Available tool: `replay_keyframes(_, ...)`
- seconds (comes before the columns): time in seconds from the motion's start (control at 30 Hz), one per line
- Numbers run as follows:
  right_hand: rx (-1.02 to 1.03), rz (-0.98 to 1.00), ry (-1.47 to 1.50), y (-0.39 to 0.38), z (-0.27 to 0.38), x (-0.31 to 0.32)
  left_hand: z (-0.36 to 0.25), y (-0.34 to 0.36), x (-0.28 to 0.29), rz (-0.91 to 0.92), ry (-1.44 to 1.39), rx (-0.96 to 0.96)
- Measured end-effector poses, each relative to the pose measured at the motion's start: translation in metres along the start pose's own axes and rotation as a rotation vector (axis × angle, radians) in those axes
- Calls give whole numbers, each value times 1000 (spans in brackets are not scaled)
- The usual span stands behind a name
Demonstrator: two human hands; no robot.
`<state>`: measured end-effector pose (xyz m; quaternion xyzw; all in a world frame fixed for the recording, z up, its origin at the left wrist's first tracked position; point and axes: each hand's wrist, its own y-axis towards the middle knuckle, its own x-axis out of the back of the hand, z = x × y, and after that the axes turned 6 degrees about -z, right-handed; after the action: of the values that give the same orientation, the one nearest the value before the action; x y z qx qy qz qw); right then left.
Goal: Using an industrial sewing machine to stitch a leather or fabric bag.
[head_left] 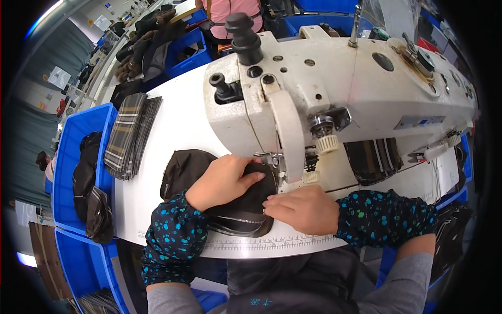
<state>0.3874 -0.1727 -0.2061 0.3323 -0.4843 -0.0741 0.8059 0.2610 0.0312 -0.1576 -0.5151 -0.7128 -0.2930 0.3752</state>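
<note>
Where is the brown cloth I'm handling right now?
In the head view, the brown cloth lies on the white table left of centre, beneath the left hand, with the right hand at its right edge and the sewing machine beyond.

And here it is, the dark brown fabric piece (243,205), soft and rounded, lying broad across the white counter (172,120)! Look at the far left end: puffed, creased, a curved fold running down its side. Nearer the front, a pale line traces along the edge, and beneath it the layers show, bowed and slightly parted. Over on the right, it sits tight beside the sewing machine's (230,115) needle area; whether the needle is in the cloth, can't tell. Its middle is partly hidden.
</note>
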Motion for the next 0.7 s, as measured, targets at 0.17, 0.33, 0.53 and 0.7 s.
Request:
replay_keyframes(0.17, 24, 5, -110, 2, 14, -7, 0, 1, 2, 66, 80, 31)
replay_keyframes(0.33, 56, 40, -217, 2, 17, 0, -12, 0, 8, 80, 39, 242)
replay_keyframes(0.53, 0, -121, -303, 1, 12, -7, 12, -1, 14, 149, -399, 200)
replay_keyframes(0.7, -40, 8, -279, 0, 15, -8, 23, -6, 19, 188, -622, 321)
